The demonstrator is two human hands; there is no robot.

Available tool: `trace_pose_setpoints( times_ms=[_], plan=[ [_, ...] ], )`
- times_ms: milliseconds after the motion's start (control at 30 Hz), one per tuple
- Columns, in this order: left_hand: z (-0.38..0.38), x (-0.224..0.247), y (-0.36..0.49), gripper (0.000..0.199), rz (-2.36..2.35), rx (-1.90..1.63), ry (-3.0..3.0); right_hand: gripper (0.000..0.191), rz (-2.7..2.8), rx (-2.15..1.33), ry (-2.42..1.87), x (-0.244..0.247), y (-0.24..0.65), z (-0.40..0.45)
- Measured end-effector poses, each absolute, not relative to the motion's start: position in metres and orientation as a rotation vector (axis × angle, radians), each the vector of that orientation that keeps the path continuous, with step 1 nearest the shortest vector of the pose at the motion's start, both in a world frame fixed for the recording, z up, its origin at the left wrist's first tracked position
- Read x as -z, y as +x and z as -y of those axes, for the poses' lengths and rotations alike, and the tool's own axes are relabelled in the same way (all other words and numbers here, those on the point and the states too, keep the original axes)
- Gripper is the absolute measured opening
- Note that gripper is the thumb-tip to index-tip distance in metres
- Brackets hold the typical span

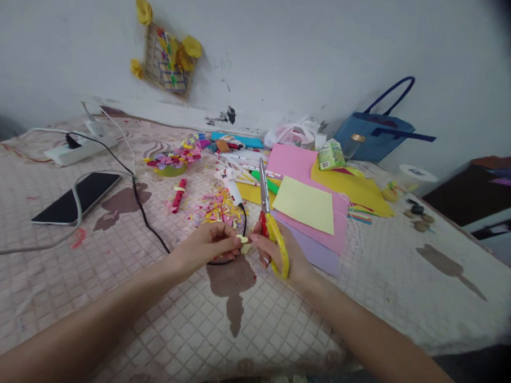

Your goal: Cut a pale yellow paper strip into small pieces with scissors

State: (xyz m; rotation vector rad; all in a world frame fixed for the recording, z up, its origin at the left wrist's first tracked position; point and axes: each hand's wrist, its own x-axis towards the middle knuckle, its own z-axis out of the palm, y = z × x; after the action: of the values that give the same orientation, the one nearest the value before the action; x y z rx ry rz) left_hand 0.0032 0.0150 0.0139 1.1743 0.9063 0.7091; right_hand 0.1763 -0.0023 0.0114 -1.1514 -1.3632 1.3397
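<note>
Between the fingertips of my left hand (217, 240) is a small pale yellow paper cutout (242, 239). My right hand (284, 252) is closed around scissors (275, 229) with yellow and red handles, their blades pointing up and away from me. Its fingertips come close to the cutout; whether they touch it I cannot tell. Just beyond my hands lies a heap of pink and yellow paper scraps (221, 208). A white glue gun (231, 187) rests at the scraps, its black cord running down past my hands.
Coloured sheets, a pale yellow one (306, 204) on top, lie right of the scissors. A phone (78, 198) and power strip (82, 149) are at left, cables crossing the cloth. A red strip (179, 196) lies left of the scraps. A blue bag (374, 136) stands back right.
</note>
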Motion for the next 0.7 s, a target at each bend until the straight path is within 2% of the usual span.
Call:
trace_pose_setpoints(
  times_ms=[700],
  plan=[
    [-0.0133,-0.0175,0.0038,0.021,-0.92,-0.668,1.194,0.032,1.37,-1.37,-1.198,-0.0104,0.1752,0.0006]
  ],
)
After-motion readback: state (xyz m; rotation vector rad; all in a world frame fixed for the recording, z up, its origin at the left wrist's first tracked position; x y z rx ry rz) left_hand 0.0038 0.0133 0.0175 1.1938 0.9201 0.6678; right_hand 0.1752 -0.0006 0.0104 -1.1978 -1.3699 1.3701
